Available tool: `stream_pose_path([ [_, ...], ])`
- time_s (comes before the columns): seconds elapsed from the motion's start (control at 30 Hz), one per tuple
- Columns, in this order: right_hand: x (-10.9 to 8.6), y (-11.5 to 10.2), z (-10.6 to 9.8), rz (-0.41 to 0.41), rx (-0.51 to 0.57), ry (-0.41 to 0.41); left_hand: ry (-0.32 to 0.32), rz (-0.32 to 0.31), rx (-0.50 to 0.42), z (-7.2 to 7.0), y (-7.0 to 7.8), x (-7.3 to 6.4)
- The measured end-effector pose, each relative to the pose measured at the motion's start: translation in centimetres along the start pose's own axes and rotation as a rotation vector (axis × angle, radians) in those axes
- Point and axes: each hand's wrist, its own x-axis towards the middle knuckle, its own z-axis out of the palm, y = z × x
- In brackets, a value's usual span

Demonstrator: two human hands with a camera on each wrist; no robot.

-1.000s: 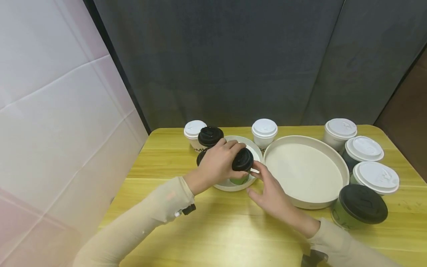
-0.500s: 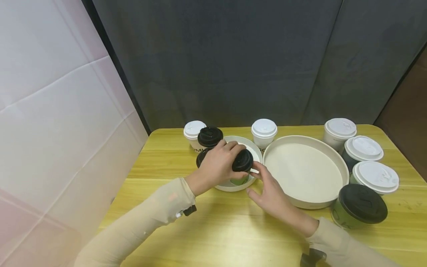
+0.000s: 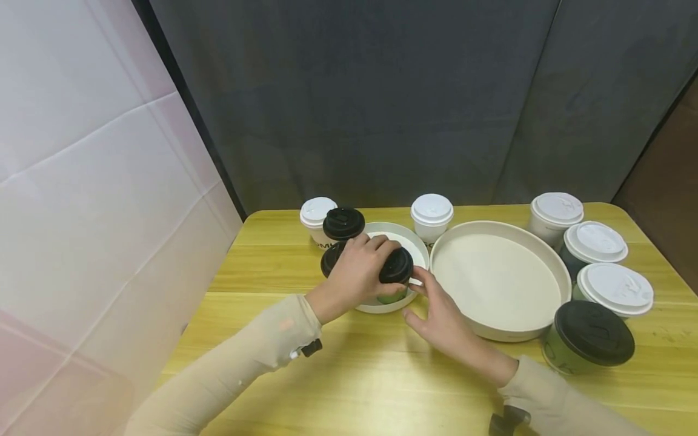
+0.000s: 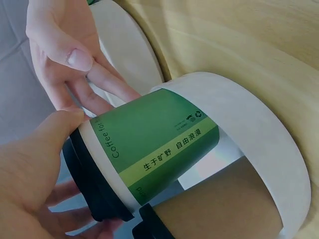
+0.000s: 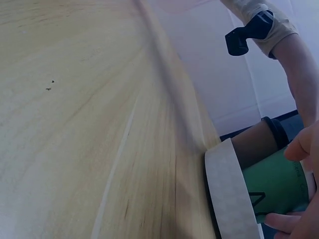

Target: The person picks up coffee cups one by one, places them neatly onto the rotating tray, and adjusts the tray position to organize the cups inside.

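Observation:
My left hand (image 3: 357, 269) grips the black lid (image 3: 397, 265) of a green paper coffee cup (image 4: 159, 142) from above. That cup stands in the small round white tray (image 3: 417, 239), its printed side toward the left wrist camera. My right hand (image 3: 444, 315) is beside the cup with the thumb apart and the fingertips right at its side. Under my left hand, a brown cup (image 4: 224, 201) with a black lid shares the small tray, partly hidden in the head view. Behind it is another black-lidded cup (image 3: 343, 223).
Right of the small tray lies a larger round tray (image 3: 498, 278). White-lidded cups (image 3: 319, 212) stand at the back left, and another white-lidded cup (image 3: 432, 217) at back centre. Along the right stand several white-lidded cups (image 3: 615, 289) and a wide green cup (image 3: 586, 336) with a black lid.
Almost nothing differs. The left hand and the lid under it sit very slightly lower in the head view; the right hand stays by the cup.

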Motion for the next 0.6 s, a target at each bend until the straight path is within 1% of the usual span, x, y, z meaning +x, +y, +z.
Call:
stream_pose_path([
  [0.2,0.22,0.17,0.07,0.0,-0.01,0.0,-0.03,-0.041,0.025,0.0,0.17,-0.04],
  [0.43,0.24,0.27,0.18,0.024,-0.03,-0.002,-0.085,-0.078,0.054,-0.03,0.41,0.01],
  [0.6,-0.01,0.19,-0.16,0.015,-0.09,0.015,-0.079,-0.078,0.042,0.03,0.41,-0.09],
])
